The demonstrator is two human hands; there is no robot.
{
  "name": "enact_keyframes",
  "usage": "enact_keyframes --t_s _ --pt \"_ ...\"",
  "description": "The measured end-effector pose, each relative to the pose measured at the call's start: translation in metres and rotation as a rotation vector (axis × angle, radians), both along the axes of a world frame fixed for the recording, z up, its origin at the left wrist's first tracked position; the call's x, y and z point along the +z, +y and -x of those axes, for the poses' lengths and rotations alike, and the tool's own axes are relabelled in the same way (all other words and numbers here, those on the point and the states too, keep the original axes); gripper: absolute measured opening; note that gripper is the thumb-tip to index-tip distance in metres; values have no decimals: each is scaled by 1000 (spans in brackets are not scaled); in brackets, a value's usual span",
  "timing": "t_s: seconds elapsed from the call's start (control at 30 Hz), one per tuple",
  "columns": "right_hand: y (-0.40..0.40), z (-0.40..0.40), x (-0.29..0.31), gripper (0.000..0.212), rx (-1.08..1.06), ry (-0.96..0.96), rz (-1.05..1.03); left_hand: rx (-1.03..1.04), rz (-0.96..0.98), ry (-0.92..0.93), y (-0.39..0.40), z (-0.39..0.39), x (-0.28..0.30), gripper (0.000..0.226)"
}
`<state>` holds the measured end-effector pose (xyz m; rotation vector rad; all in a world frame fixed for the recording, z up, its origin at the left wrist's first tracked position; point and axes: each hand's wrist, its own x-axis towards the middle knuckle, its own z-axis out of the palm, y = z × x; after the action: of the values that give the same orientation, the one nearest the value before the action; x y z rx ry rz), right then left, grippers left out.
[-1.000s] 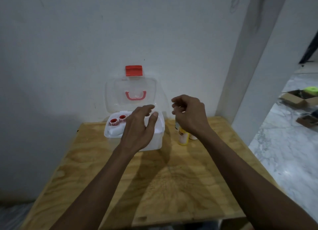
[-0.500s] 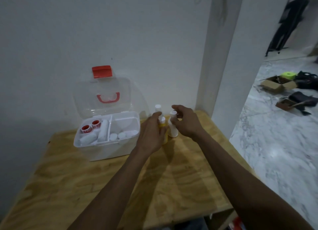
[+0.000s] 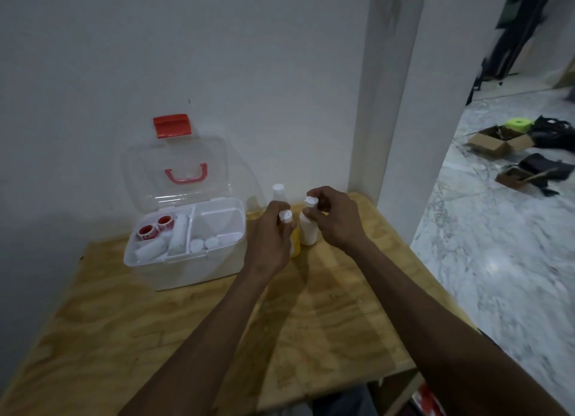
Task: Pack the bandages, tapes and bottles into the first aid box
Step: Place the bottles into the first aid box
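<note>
The white first aid box (image 3: 199, 266) stands open on the wooden table (image 3: 217, 328), its clear lid (image 3: 177, 172) leaning against the wall. Inside lie two red-cored tape rolls (image 3: 154, 228), white bandage rolls (image 3: 174, 239) and small white caps. To the right of the box, my left hand (image 3: 270, 238) is closed around a yellow bottle (image 3: 295, 242) with a white cap. Beside it, my right hand (image 3: 334, 219) grips a white bottle (image 3: 308, 228) by its top. A third bottle (image 3: 278, 193) stands behind them near the wall.
A white pillar (image 3: 398, 104) rises at the table's back right corner. Past it, on the marble floor, lie cardboard boxes (image 3: 497, 141) and dark bags. The table's right edge drops off close to my right forearm.
My left hand left the box and moved right to the bottles, closing on the yellow one. My right hand settled on the white bottle's top. The camera view swung right.
</note>
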<state>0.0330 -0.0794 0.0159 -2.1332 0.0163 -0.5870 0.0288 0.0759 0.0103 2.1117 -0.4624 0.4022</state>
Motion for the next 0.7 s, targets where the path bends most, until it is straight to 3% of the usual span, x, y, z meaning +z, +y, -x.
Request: enact_keyframes --t_s 0.4,0.7 --pt "27 32 78 25 44 -155 0 28 145 -162 49 38 75 17" --pt "97 11 99 27 133 -204 -131 219 115 -207 127 18 109 22"
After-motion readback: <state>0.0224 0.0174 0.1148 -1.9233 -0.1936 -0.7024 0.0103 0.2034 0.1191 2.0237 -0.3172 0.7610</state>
